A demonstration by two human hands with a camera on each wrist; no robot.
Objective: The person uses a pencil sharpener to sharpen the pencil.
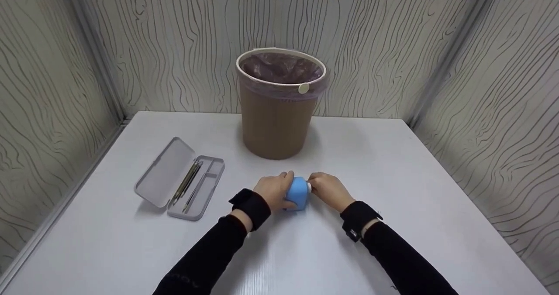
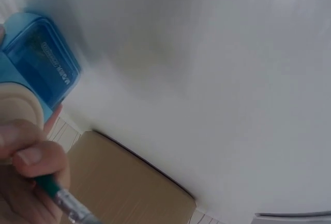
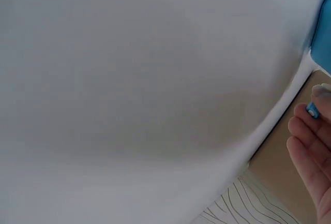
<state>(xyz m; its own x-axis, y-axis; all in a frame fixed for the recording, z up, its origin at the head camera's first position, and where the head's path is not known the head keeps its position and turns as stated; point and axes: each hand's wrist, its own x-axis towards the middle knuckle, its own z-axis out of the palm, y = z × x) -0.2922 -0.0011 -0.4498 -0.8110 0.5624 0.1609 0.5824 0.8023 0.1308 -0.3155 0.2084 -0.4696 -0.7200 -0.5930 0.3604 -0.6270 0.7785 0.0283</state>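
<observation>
Sharpener [image 1: 297, 193], gripped by curled fingers of the left hand [image 1: 271, 191]; at its three o'clock, the right hand [image 1: 330, 190] pinches a small blue piece [image 3: 312, 110]; bin [image 1: 277, 127], twelve o'clock.

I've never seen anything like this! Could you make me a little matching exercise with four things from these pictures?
Things:
1. Bin
2. Blue-bodied sharpener
3. Pencil case
4. Left wristband

Descriptions:
A. Grey, with its lid open
B. Black, worn just behind the hand
C. Brown, toward the back of the table
D. Held by the left hand's fingers

Right pairs: 1-C, 2-D, 3-A, 4-B
</observation>
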